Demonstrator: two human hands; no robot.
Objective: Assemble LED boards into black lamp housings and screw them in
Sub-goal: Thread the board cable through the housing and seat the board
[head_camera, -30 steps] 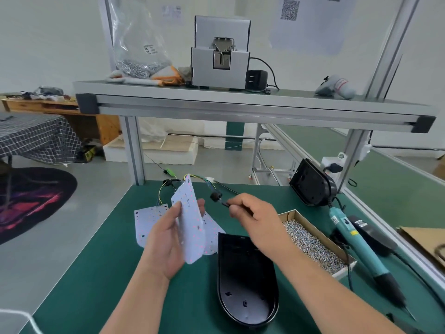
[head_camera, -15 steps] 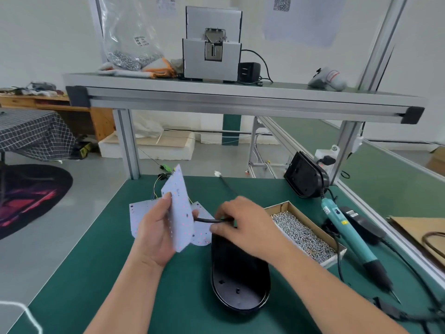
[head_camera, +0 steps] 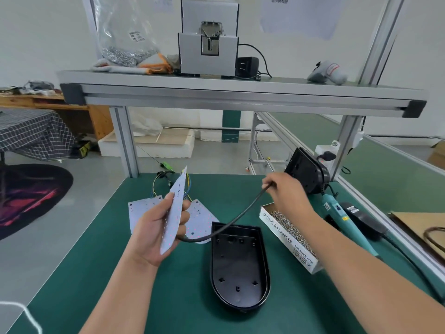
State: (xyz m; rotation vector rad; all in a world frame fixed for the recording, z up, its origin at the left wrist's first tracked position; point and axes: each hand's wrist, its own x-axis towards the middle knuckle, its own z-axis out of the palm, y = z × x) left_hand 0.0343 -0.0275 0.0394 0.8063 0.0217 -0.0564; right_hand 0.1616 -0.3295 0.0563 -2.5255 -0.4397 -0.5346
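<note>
Head view of the work area. The left hand (head_camera: 156, 232) grips a white LED board (head_camera: 174, 208) on edge above the green bench (head_camera: 168, 297), thumb on the near face and fingers (head_camera: 186, 212) curled behind it. A black cable (head_camera: 240, 213) leaves the lower end of this board and rises to the right hand (head_camera: 286, 191), whose fingertips (head_camera: 267, 182) pinch the cable's far end. In this view the cable crosses the upper left corner of the open black housing (head_camera: 238, 266); contact with the rim cannot be judged. The housing lies hollow side up on the bench, between the two forearms, with nothing inside it.

Two more LED boards (head_camera: 142, 208) lie flat behind the left hand, partly hidden by it and by the held board; coloured wires (head_camera: 159, 179) run from them toward the bench's far edge. Just right of the housing stands an open cardboard box of screws (head_camera: 286, 227), partly covered by the right forearm. Beyond the box lies a teal electric screwdriver (head_camera: 342, 218), and a second black housing (head_camera: 305, 169) leans upright behind the right hand. The overhead shelf (head_camera: 240, 92) carries a grey screw feeder (head_camera: 208, 44), a black power adapter (head_camera: 246, 66) and a clear bag of screws (head_camera: 125, 44).
</note>
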